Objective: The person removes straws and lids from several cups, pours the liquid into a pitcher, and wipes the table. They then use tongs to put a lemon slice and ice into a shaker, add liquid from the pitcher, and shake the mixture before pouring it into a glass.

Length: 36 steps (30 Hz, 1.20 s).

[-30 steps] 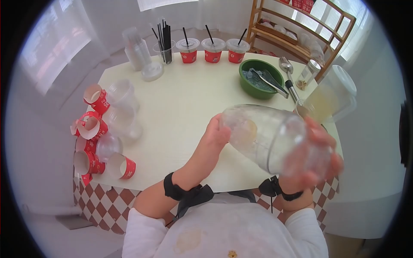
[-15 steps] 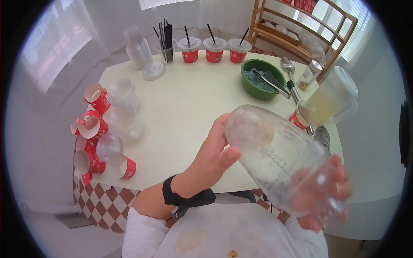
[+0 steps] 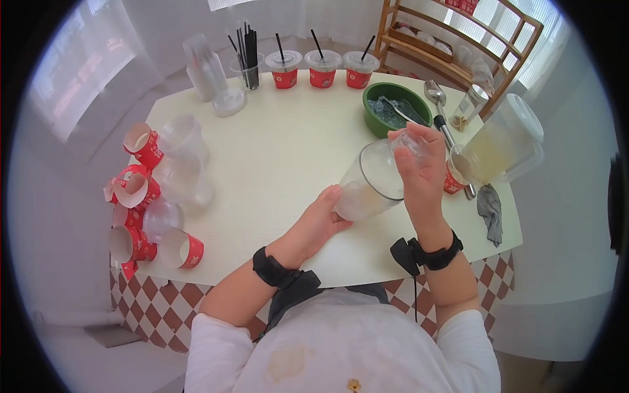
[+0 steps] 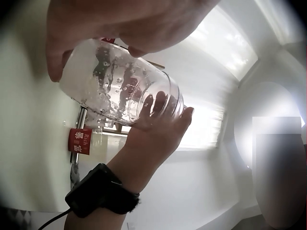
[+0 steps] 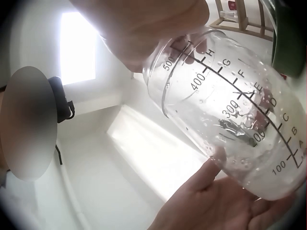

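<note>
A clear shaker with printed measuring marks [image 5: 240, 110] is tilted between both hands above the table, its base toward the lower left and its top toward the upper right in the head view. The left hand [image 3: 318, 223] cups the base, thumb and fingers round it. At the other end the right hand [image 3: 422, 170] grips the narrower top, its fingers curled over it. Droplets and a little cloudy residue cling inside the wall [image 4: 112, 86]. Just beyond the right hand sits a green bowl [image 3: 377, 124] with bluish contents and tongs.
Red sleeves [image 3: 190, 252] and clear cups [image 3: 180, 177] line the left side. Straws [image 3: 249, 59], stacked lids and three lidded cups [image 3: 322, 75] stand at the back. A pitcher [image 3: 501, 144], red cup [image 3: 453, 180], scoop [image 3: 435, 95], jar [image 3: 469, 108] and grey cloth [image 3: 489, 213] are on the right.
The shaker has swung from leaning down toward the right to leaning up toward the right. The right hand has risen toward the bowl with its top, and the left hand has moved slightly lower.
</note>
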Each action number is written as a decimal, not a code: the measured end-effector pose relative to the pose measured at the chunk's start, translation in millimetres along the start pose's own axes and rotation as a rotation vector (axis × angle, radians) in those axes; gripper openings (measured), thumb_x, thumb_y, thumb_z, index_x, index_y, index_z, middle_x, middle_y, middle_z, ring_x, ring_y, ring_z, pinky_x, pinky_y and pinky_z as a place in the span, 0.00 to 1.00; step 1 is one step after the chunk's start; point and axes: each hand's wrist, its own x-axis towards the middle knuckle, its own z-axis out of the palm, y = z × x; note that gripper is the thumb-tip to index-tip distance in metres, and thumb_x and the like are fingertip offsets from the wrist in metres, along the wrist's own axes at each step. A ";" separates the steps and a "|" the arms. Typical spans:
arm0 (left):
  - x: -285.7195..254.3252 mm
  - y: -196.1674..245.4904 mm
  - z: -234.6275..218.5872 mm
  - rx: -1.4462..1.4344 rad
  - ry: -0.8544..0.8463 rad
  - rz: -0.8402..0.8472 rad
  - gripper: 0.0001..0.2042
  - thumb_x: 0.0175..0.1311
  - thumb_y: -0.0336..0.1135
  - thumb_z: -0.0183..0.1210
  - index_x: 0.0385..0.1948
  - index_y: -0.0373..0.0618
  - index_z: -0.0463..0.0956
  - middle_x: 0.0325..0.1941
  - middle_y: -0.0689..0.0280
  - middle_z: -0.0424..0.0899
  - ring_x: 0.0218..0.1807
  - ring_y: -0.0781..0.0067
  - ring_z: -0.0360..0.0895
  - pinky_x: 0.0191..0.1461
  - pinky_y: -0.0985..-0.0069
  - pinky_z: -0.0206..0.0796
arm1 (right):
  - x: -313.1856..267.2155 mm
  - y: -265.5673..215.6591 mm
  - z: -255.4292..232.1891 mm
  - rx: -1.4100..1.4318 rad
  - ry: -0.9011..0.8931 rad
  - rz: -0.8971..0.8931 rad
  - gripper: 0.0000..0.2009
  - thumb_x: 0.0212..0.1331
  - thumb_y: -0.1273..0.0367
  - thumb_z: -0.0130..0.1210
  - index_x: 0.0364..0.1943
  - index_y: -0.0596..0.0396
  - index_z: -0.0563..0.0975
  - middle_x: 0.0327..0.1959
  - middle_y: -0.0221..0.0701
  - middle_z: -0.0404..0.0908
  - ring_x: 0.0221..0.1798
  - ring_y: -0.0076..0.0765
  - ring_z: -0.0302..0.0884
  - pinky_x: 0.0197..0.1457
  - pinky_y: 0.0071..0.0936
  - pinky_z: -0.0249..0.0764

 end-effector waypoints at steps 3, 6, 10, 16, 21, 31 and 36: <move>3.2 -1.6 -7.4 -0.033 -0.036 0.001 0.22 0.71 0.47 0.32 0.58 0.43 0.59 0.61 0.63 0.63 0.59 0.69 0.62 0.63 0.66 0.52 | -0.4 4.7 5.1 -0.001 -0.024 0.064 0.17 0.55 0.71 0.56 0.48 0.56 0.66 0.43 0.33 0.70 0.47 0.26 0.69 0.51 0.23 0.66; 1.0 1.4 -8.9 0.087 -0.023 0.018 0.22 0.71 0.46 0.33 0.59 0.43 0.59 0.61 0.63 0.62 0.62 0.69 0.58 0.66 0.64 0.47 | 2.6 6.7 9.6 -0.049 -0.055 0.010 0.17 0.54 0.70 0.57 0.47 0.56 0.67 0.42 0.32 0.69 0.46 0.26 0.69 0.50 0.22 0.65; -2.2 0.7 -11.9 0.115 -0.005 0.033 0.22 0.71 0.45 0.33 0.59 0.43 0.59 0.62 0.65 0.62 0.64 0.71 0.55 0.67 0.64 0.43 | 3.6 5.9 14.5 -0.062 -0.082 0.008 0.17 0.54 0.70 0.57 0.47 0.57 0.67 0.41 0.30 0.69 0.44 0.26 0.68 0.49 0.22 0.65; -10.4 2.8 -15.0 0.167 0.021 0.060 0.21 0.70 0.45 0.36 0.60 0.44 0.59 0.62 0.68 0.62 0.64 0.74 0.54 0.67 0.67 0.41 | -1.1 1.2 23.7 -0.079 -0.138 0.005 0.18 0.53 0.67 0.58 0.47 0.56 0.68 0.41 0.33 0.72 0.44 0.30 0.69 0.49 0.25 0.66; -21.0 8.6 -16.0 0.211 0.011 0.090 0.23 0.68 0.44 0.41 0.60 0.42 0.59 0.62 0.67 0.62 0.64 0.75 0.55 0.67 0.71 0.42 | -7.6 -7.0 25.4 -0.217 -0.218 -0.078 0.20 0.53 0.64 0.58 0.48 0.56 0.68 0.43 0.36 0.72 0.47 0.37 0.69 0.48 0.29 0.67; -61.5 -4.5 -34.6 0.500 0.117 0.202 0.20 0.64 0.33 0.46 0.57 0.38 0.63 0.60 0.64 0.67 0.62 0.69 0.62 0.63 0.73 0.54 | 13.5 -31.4 1.3 -0.056 -0.011 -0.088 0.25 0.51 0.65 0.61 0.50 0.60 0.65 0.44 0.34 0.71 0.45 0.29 0.69 0.48 0.25 0.67; -79.6 -27.2 -46.5 0.783 0.046 0.319 0.19 0.63 0.32 0.47 0.56 0.41 0.65 0.58 0.64 0.70 0.59 0.70 0.65 0.63 0.74 0.53 | 15.2 -10.5 -49.7 -0.468 -0.040 0.090 0.19 0.48 0.66 0.63 0.44 0.57 0.73 0.39 0.31 0.73 0.41 0.29 0.71 0.45 0.24 0.68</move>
